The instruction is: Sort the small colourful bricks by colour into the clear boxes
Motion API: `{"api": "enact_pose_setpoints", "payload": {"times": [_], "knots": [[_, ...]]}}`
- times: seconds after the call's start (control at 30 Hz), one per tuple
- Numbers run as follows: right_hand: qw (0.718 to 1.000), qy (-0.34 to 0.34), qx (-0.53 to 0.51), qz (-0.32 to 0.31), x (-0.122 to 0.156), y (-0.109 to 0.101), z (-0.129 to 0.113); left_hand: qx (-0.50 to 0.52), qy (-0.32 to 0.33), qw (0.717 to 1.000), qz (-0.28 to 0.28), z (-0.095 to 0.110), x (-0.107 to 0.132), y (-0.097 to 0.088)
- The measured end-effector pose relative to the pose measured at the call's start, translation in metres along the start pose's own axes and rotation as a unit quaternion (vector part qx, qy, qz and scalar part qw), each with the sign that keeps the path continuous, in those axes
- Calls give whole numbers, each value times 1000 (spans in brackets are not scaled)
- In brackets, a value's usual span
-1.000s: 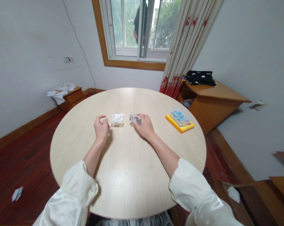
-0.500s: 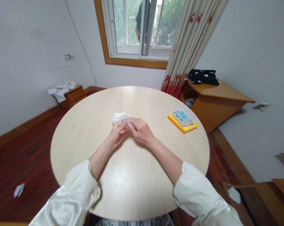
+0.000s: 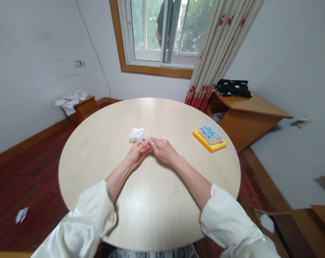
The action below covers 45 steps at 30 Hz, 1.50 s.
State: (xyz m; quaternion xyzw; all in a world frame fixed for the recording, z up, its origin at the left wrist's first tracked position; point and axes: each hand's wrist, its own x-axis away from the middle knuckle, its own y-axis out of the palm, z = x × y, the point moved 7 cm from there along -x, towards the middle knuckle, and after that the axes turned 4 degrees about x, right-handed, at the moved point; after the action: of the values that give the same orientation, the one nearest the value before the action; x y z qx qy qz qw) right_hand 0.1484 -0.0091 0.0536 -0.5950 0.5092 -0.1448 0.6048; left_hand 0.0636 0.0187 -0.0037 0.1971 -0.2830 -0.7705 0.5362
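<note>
Both hands meet over the middle of the round table (image 3: 141,200). My left hand (image 3: 137,153) is closed on a small clear plastic case (image 3: 144,137), whose far end pokes out beyond the fingers. From the right, my right hand (image 3: 164,149) grips the same case, thumb and fingers pressed against it. What lies inside the case is hidden by the fingers. Just behind and left of my hands, a second clear box (image 3: 136,133) with whitish contents rests on the tabletop, apart from my fingers or nearly so.
On the table's right side lies a yellow tray (image 3: 209,143) with a clear bag of blue pieces (image 3: 211,132) on it. A wooden desk (image 3: 255,107) bearing folded black cloth (image 3: 234,88) stands beyond, by the curtain (image 3: 216,46). Papers (image 3: 71,98) top a low cabinet at left.
My hands have come slightly lower and closer together around the case. Dark slim items visible in it before are now mostly covered. The clear box behind shows more fully.
</note>
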Motion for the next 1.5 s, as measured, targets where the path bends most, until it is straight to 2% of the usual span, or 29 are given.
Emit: {"api": "enact_pose_setpoints", "payload": {"times": [0.1, 0.2, 0.3, 0.4, 0.47, 0.6, 0.67, 0.77, 0.83, 0.93, 1.0, 1.07, 1.13, 1.17, 1.23, 1.3, 1.33, 1.43, 1.5], "knots": [[1000, 9, 4, -26, -1, 0, 3, -6, -6, 1000, 1, -2, 1, 1], [997, 64, 4, -30, -1, -5, 13, -7, -14, 1000, -5, -3, 3, 3], [996, 88, -28, -11, 0, -13, 18, -3, -23, 1000, -14, -4, 4, 4], [988, 103, -109, 41, 1, -18, 27, -4, -35, 999, -38, -4, 4, 7], [969, 141, -181, 94, 3, -20, 43, -14, -49, 997, -53, -6, 4, 9], [900, 245, -315, 175, 10, -15, 85, -54, -76, 994, -47, -9, 6, 11], [873, 281, -350, 191, 13, -10, 99, -102, -84, 991, -19, -11, 7, 9], [858, 310, -360, 196, 16, -7, 109, -209, -90, 973, 45, -12, 7, 2], [867, 313, -337, 188, 17, -7, 110, -271, -83, 956, 75, -11, 7, -1], [911, 282, -239, 180, 17, -14, 105, -340, -75, 933, 93, -9, 5, -3], [939, 250, -150, 180, 17, -21, 101, -409, -54, 904, 108, -1, 5, -5], [957, 219, -71, 177, 16, -25, 96, -499, 22, 855, 140, 20, 7, -7], [966, 193, -17, 169, 14, -26, 92, -567, 145, 789, 189, 50, 13, -8], [969, 184, -1, 165, 14, -26, 90, -582, 187, 762, 212, 62, 16, -10], [972, 174, 11, 157, 12, -25, 88, -615, 228, 716, 237, 78, 17, -18], [974, 170, 8, 149, 11, -23, 87, -650, 241, 678, 244, 86, 13, -30], [975, 169, 4, 145, 10, -22, 86, -660, 229, 673, 242, 86, 8, -38], [978, 167, -8, 127, 8, -20, 85, -655, 185, 705, 199, 76, -7, -58], [980, 166, -6, 110, 7, -18, 85, -660, 159, 713, 175, 68, -15, -65]]}}
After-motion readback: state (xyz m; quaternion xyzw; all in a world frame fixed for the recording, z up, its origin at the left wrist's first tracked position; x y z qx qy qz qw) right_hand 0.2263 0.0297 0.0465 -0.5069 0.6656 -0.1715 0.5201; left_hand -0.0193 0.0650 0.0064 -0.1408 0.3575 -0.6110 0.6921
